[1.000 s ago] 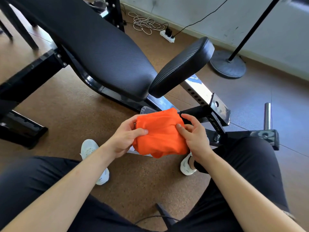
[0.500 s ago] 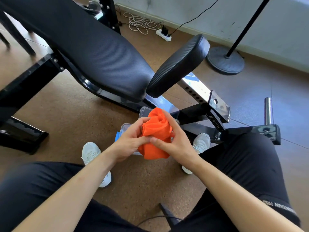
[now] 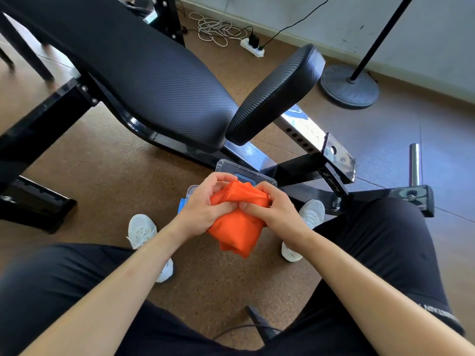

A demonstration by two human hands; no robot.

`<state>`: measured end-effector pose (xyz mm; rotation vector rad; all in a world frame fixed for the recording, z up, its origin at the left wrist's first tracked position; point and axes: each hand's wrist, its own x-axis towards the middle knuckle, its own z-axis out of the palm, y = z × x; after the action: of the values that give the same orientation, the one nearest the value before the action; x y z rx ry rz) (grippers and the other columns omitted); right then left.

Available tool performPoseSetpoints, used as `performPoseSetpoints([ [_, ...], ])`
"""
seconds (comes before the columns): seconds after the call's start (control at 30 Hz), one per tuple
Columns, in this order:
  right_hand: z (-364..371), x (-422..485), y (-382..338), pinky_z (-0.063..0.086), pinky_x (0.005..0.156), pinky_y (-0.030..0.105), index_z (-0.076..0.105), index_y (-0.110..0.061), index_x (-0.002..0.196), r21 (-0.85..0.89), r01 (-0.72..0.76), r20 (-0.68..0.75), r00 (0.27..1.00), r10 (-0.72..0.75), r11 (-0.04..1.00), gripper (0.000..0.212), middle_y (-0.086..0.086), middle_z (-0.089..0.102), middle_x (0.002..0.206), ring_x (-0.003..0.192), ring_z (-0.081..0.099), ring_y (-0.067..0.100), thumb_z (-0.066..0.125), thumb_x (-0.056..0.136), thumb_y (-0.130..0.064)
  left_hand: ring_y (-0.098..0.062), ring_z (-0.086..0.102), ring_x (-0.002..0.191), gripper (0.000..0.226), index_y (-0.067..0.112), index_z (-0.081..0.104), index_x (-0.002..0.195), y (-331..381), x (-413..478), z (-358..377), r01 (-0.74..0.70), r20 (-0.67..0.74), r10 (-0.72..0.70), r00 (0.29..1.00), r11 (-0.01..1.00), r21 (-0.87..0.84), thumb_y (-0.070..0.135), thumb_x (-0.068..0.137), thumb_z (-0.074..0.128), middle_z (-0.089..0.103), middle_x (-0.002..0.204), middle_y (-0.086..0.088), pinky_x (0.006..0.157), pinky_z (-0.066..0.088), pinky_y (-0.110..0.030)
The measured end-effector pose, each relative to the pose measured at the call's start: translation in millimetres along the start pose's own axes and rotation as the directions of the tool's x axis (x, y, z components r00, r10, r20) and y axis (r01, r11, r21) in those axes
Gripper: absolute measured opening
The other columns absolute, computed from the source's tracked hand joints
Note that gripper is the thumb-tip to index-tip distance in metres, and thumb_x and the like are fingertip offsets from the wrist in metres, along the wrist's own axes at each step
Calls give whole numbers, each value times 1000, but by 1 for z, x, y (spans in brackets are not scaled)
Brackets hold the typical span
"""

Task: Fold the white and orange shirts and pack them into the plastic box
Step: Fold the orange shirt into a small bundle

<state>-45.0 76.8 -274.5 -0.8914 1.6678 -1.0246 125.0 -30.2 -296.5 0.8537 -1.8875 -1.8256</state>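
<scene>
The left hand (image 3: 205,205) and the right hand (image 3: 279,211) meet above the floor, in front of the person's knees. Each clenches the top of a bundled orange fabric shirt (image 3: 237,231), with fingers curled into the cloth and thumbs almost touching at the middle. The upper folds bunch between the knuckles. The lower end hangs free below the hands in a blunt corner.

Just beyond the hands, a clear plastic box with rounded corners (image 3: 245,168) sits on the brown cork floor (image 3: 97,181). Its far rim shows above the knuckles and one corner shows past the left hand. The hands and shirt cover most of its opening. Blue patches show at the far rim and the left edge, but what they are cannot be told.

The box's far side lies close to the black steel frame (image 3: 295,168) of a weight bench. The bench's long black padded backrest (image 3: 154,80) and small black seat pad (image 3: 275,93) rise behind it.

Bare floor opens to the left of the box. On the near side a white left sneaker (image 3: 142,231) stands by the left forearm, and a white right sneaker (image 3: 312,213) stands just beside the right hand. On the right, an upright chrome peg (image 3: 414,163) stands on the frame's crossbar.
</scene>
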Motion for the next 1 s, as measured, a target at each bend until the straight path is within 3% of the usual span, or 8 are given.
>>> performPoseSetpoints([
  [0.1,1,-2,-2,54,73,37,64,-8,106,202,-97,-36,994,106,975,29,3,68,93,88,66,19,77,87,-27,-8,62,114,51,27,55,126,-2,1,3,32,-68,-27,997,997,70,33,80,76,64,124,5,96,50,-28],
  [0.17,2,-1,-3,51,73,39,63,-5,103,268,-143,-68,984,167,953,28,7,65,91,85,62,20,73,89,-27,-6,59,116,50,28,58,125,1,-2,4,-65,-169,105,980,972,226,38,79,76,62,125,10,98,48,-25],
  [0.33,-4,7,2,53,69,37,60,-17,95,347,-202,-159,950,270,916,19,6,61,86,82,58,21,73,88,-28,-20,54,120,42,21,72,117,18,-12,12,-364,-77,549,832,646,671,37,78,78,64,126,4,107,38,-30],
  [0.47,-9,10,8,58,67,36,69,-21,108,404,-241,-162,930,329,882,24,5,72,106,96,69,23,74,85,-28,-16,49,132,70,26,60,137,1,-15,26,-340,100,382,919,635,694,56,76,76,55,144,7,112,39,-39],
  [0.67,-9,10,9,61,88,50,70,-10,118,477,-328,-51,916,398,816,33,18,69,120,109,67,33,72,89,-25,-15,46,138,102,25,36,153,-16,-10,29,-221,60,254,965,672,707,64,68,78,43,156,5,109,41,-34],
  [0.77,-9,10,7,58,94,53,67,-5,119,529,-342,16,919,394,776,34,17,70,114,105,70,33,68,93,-27,-13,55,128,95,25,44,149,-19,-7,27,-138,-24,190,981,789,598,56,67,80,55,145,3,104,46,-32],
  [0.87,-14,10,5,57,92,44,68,-5,109,570,-264,75,960,271,778,27,15,67,98,91,68,27,65,94,-27,-8,66,109,85,28,57,138,-16,-4,18,79,-148,-44,988,968,238,57,61,79,68,125,7,93,52,-27],
  [1.0,-6,9,16,57,95,41,53,-20,142,297,-25,-9,1000,29,955,54,7,70,112,101,69,21,71,92,-12,-15,72,91,67,18,69,118,-17,-2,15,228,-163,-283,945,929,-292,47,59,82,77,102,-1,74,55,-28],
])
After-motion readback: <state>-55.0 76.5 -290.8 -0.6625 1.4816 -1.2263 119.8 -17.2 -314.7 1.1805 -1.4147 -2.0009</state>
